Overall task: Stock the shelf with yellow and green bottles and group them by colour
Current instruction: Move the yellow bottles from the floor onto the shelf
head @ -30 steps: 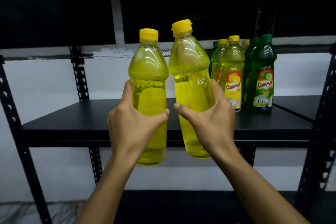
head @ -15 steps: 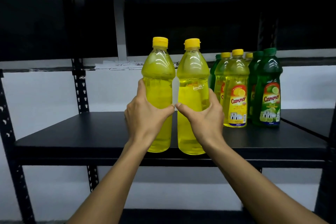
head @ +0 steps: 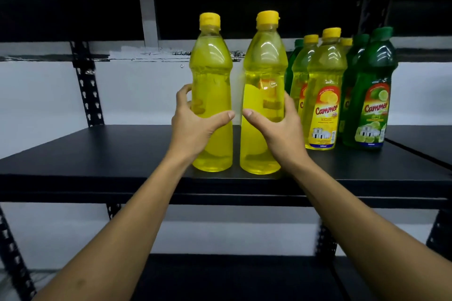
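Two yellow bottles with yellow caps stand upright side by side near the front edge of the black shelf (head: 102, 154). My left hand (head: 195, 124) wraps the left yellow bottle (head: 211, 76) at its waist. My right hand (head: 274, 127) wraps the right yellow bottle (head: 265, 66) the same way. Both bottle bases rest on the shelf board. To their right stands a cluster of labelled yellow bottles (head: 324, 95) and, further right, green bottles (head: 373, 95), with one more green bottle partly hidden behind the yellow ones.
The shelf board runs bare to the left up to a black perforated upright (head: 88, 85). Another black board (head: 420, 139) adjoins on the right. A lower shelf (head: 232, 276) lies beneath my arms. A white wall is behind.
Both bottles went from held in the air in front of the shelf to standing on its board. My hands have stayed on them and my view has moved closer.
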Demonstrator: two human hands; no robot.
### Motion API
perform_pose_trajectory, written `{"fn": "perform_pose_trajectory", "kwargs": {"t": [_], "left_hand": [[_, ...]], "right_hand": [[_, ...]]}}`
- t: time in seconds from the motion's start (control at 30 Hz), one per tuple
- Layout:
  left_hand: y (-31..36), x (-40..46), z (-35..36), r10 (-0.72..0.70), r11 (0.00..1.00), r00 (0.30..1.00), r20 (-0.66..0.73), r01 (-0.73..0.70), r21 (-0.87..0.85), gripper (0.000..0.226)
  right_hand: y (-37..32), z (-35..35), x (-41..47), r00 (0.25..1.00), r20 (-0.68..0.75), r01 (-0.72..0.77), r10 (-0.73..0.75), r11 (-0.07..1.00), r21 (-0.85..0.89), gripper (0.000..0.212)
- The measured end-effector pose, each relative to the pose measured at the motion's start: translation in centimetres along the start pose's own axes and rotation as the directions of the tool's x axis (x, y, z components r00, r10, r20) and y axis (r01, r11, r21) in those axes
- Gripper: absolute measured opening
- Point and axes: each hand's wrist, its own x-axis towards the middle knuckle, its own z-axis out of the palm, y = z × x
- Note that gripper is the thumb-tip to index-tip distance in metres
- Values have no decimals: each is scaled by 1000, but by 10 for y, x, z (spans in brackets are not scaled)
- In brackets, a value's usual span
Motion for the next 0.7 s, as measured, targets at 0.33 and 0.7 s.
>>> {"fn": "perform_pose_trajectory", "kwargs": {"t": [0.33,0.7], "left_hand": [[-25,-12,7,62,978,993,-103,-39,206,105],[-22,-20,-2,-44,999,999,16,44,0,93]], "right_hand": [[22,-8,3,997,20,-77,79,994,-79,67],[23,-11,4,937,301,-154,177,983,-97,98]]}}
